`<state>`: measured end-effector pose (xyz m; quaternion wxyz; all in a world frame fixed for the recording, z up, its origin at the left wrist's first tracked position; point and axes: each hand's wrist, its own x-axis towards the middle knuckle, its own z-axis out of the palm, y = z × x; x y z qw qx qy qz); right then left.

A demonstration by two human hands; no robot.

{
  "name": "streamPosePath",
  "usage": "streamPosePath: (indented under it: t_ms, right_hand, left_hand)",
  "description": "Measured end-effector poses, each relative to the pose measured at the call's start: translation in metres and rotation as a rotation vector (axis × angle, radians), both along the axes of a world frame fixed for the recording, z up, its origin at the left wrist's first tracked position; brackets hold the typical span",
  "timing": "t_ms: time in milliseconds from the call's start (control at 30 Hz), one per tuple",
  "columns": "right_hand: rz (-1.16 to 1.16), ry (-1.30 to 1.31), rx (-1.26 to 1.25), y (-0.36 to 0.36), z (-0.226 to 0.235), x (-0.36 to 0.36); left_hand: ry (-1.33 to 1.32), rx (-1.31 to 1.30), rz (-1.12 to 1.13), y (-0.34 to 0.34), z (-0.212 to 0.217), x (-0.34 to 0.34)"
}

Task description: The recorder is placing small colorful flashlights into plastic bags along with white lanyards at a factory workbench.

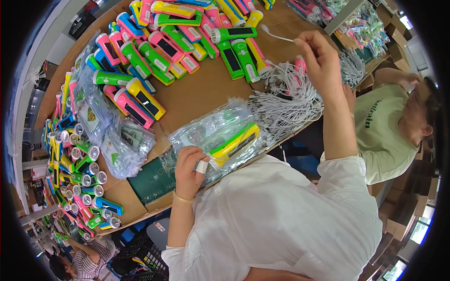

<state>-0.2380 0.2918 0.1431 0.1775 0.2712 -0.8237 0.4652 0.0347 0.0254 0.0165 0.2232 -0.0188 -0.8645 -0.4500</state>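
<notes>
Yellow-and-green flashlight (236,144) with a dark panel along its side lies slantwise near the worktable's (180,100) near edge, among clear plastic bags (201,129); whether it is inside one or only on top cannot be told. The left hand (188,166) is at the flashlight's left end with its fingers curled and a small white piece (202,166) by the fingertips; whether the fingers also grip the flashlight cannot be made out. The right hand (321,61) is raised over the table's right part, thumb and forefinger pinched on a thin white cable (280,37) whose free end points left.

Below that hand, a tangled heap of white cables (287,105) spreads to the near edge, just right of the bags. Toward the far edge lies a large pile of flashlights (161,49) in pink, green, yellow and blue. More flashlights (77,173) crowd the left end, many with their clear lenses toward the near-left corner. Between these groups lies a stack of printed clear bags (115,150). Cardboard covers much of the tabletop; a green strip (152,180) shows at the near edge. Beyond the right end is a co-worker in a pale green shirt (382,126).
</notes>
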Motion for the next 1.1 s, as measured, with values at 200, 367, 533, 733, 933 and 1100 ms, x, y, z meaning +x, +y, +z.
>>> streamPosePath:
  t_ms: [200, 367, 533, 733, 933, 1100]
  right_hand:
    - [0.193, 0.147, -0.326, -0.005, 0.018, 0.023]
    - [0.530, -0.324, -0.529, -0.025, 0.012, 0.039]
    - [0.731, -0.728, -0.438, -0.045, -0.034, 0.074]
    - [0.711, -0.828, -0.040, -0.041, -0.061, 0.077]
    - [0.783, -0.603, 0.218, -0.043, -0.038, 0.075]
    - [0.871, -0.490, 0.468, -0.057, -0.043, 0.077]
  left_hand:
    - [-0.009, -0.030, 0.021, 0.002, -0.002, 0.005]
    - [-0.010, -0.008, 0.028, 0.001, -0.005, 0.000]
    - [-0.007, 0.001, 0.038, 0.003, -0.004, 0.003]
    - [-0.016, 0.004, 0.017, 0.000, -0.006, 0.008]
    - [-0.112, 0.381, 0.289, 0.014, -0.013, 0.015]
    - [-0.172, 0.356, 0.291, 0.008, -0.010, 0.024]
